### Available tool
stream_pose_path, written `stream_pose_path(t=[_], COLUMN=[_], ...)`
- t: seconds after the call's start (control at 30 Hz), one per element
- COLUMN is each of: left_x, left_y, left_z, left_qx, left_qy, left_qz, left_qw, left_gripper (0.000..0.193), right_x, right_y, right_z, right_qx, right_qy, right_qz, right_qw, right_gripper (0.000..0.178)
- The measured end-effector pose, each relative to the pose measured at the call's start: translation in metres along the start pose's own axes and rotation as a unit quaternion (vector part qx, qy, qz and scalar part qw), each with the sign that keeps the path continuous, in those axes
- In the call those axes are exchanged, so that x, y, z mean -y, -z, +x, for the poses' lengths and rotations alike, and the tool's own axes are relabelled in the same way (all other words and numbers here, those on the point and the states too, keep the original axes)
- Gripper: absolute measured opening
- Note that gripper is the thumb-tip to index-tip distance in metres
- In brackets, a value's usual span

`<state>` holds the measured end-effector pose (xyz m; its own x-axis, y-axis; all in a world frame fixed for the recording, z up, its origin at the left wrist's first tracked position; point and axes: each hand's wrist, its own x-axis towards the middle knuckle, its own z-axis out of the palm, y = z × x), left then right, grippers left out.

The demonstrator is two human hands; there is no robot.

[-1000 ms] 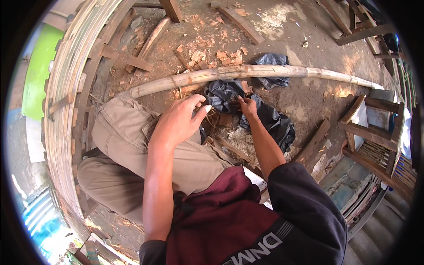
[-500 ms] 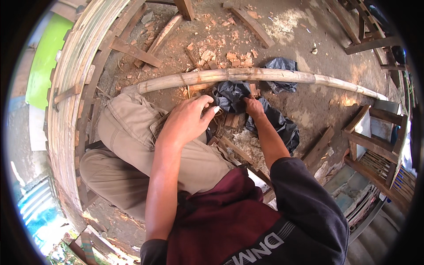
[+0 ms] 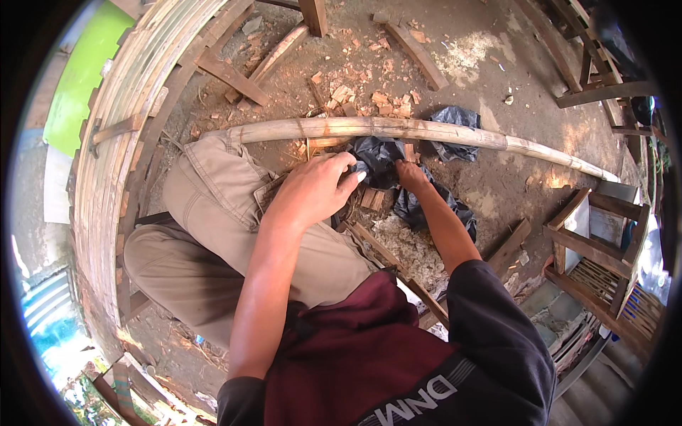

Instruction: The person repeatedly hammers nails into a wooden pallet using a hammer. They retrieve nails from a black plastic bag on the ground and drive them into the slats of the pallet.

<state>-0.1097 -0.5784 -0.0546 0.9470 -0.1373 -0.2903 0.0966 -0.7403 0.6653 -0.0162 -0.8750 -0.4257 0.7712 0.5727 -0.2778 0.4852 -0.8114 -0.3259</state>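
Note:
A crumpled black plastic bag is bunched between my two hands, just on the near side of a long bamboo pole. My left hand curls its thumb and fingers around the bag's left edge, with some plastic showing between them. At the right edge my right hand has its fingers closed on the plastic, fingertips partly hidden. More black plastic spreads under and beside my right forearm. Small wood pieces lie below the bunched bag.
Another black plastic piece lies partly beneath the pole. Wood chips litter the ground beyond, near a loose plank. A slatted bamboo bench runs along the left. To the right stands a wooden frame.
My left hand has moved slightly right, its fingers now at the bag's edge. My right hand stays on the plastic. The whole view has shifted a little.

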Motion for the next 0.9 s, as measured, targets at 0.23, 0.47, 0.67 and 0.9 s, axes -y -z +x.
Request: stream_pose_path(t=[0.23,0.47,0.67,0.9], left_x=[0.004,-0.006,0.001,0.035], left_y=[-0.002,0.033,0.076,0.148], left_z=[-0.002,-0.014,-0.058,-0.131], left_qx=[-0.046,-0.266,-0.36,-0.494], left_qy=[-0.018,-0.143,-0.205,-0.143], left_qz=[0.01,-0.029,-0.025,-0.078], left_qw=[0.999,0.953,0.91,0.854], left_gripper=[0.033,0.029,0.032,0.036], right_x=[0.045,0.205,0.317,0.433], right_y=[0.071,0.244,0.348,0.393], right_z=[-0.018,-0.029,-0.038,-0.01], right_qx=[-0.147,-0.236,-0.156,-0.089], right_qy=[-0.069,0.081,0.1,0.218], right_qz=[0.256,0.334,0.529,0.53], right_qw=[0.953,0.909,0.828,0.815], right_gripper=[0.018,0.013,0.016,0.019])
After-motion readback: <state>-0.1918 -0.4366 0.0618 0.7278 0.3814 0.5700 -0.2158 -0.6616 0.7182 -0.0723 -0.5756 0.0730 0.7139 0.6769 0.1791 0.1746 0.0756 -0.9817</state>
